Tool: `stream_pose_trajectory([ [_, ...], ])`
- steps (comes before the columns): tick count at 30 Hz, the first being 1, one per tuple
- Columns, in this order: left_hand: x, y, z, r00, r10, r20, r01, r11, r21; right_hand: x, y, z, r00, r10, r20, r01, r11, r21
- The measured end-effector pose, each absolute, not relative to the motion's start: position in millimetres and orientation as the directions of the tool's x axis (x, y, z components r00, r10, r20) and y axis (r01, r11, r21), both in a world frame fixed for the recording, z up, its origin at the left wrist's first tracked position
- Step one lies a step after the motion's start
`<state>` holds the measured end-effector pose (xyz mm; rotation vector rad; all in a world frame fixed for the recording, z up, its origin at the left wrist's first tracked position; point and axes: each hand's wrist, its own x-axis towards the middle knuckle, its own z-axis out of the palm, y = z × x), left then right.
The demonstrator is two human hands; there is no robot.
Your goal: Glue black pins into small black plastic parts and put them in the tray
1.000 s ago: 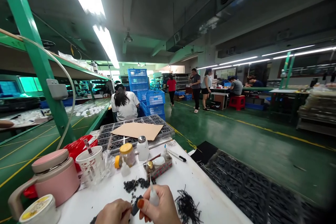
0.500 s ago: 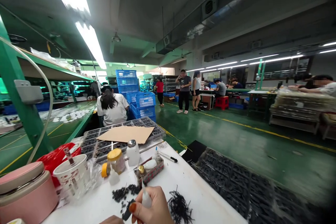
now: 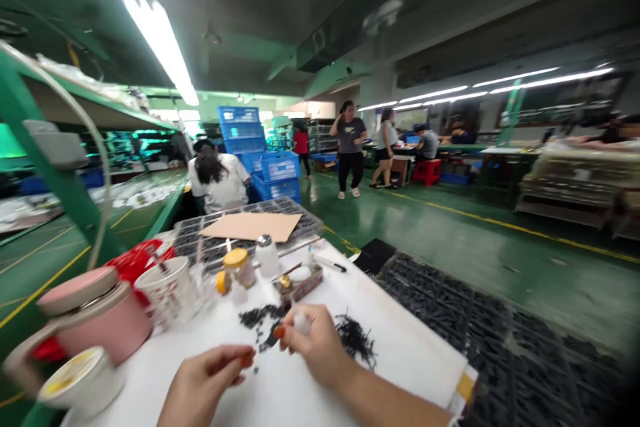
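My right hand [image 3: 317, 343] pinches a small white dropper bottle [image 3: 301, 323] over the white work table [image 3: 400, 340]. A small dark piece [image 3: 270, 339] sits right by its fingertips, but I cannot tell if it is held. My left hand [image 3: 205, 373] is a little apart, its fingers pinched together with nothing visible in them. Between the hands lies a heap of small black parts [image 3: 257, 315]. A tangle of thin black bristle-like pieces [image 3: 356, 340] lies to the right of my right hand.
A pink thermos [image 3: 95, 313], white cup [image 3: 163, 290], yellow-lidded jar [image 3: 239, 267], and metal-capped bottle [image 3: 267, 257] stand at the table's far left. A black parts tray [image 3: 480, 340] lies beyond the right edge. Co-workers stand and sit further off.
My hands have separated, with the left hand now fully in view and lower left of the right. The right hand has moved up the table, and the whole view has shifted.
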<state>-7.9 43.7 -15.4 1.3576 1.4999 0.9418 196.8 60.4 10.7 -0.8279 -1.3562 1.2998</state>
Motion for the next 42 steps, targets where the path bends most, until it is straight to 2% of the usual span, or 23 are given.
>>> stream_pose_trajectory([
  [4, 6, 23, 17, -0.053, 0.988, -0.145, -0.035, 0.143, 0.989, 199, 52, 30, -0.269, 0.93, 0.252, -0.098, 0.234, -0.967],
  [8, 11, 17, 25, -0.037, 0.988, -0.147, -0.255, 0.133, 0.958, 195, 48, 51, -0.442, 0.864, 0.243, -0.098, 0.223, -0.97],
  [13, 14, 15, 22, -0.027, 0.996, -0.089, -0.328, 0.075, 0.942, 180, 51, 43, -0.664, 0.725, 0.184, -0.259, 0.008, -0.966],
  [18, 19, 18, 14, -0.019, 0.999, -0.04, -0.325, 0.032, 0.945, 177, 57, 15, -0.675, 0.725, 0.137, -0.384, -0.187, -0.904],
  [21, 20, 19, 14, 0.02, 0.998, -0.058, -0.382, 0.061, 0.922, 181, 60, 10, -0.659, 0.744, 0.111, -0.418, -0.24, -0.876],
  [26, 18, 18, 17, 0.064, 0.988, -0.139, -0.546, 0.151, 0.824, 186, 59, 15, -0.627, 0.772, 0.11, -0.299, -0.108, -0.948],
  [31, 18, 20, 12, 0.12, 0.983, -0.137, -0.649, 0.182, 0.739, 191, 55, 20, -0.577, 0.802, 0.156, -0.196, 0.049, -0.979],
  [35, 18, 21, 7, 0.153, 0.98, -0.129, -0.681, 0.199, 0.705, 193, 52, 25, -0.554, 0.811, 0.187, -0.125, 0.141, -0.982],
  [42, 18, 20, 4, 0.155, 0.977, -0.147, -0.662, 0.214, 0.718, 194, 48, 28, -0.542, 0.82, 0.185, -0.001, 0.22, -0.975],
])
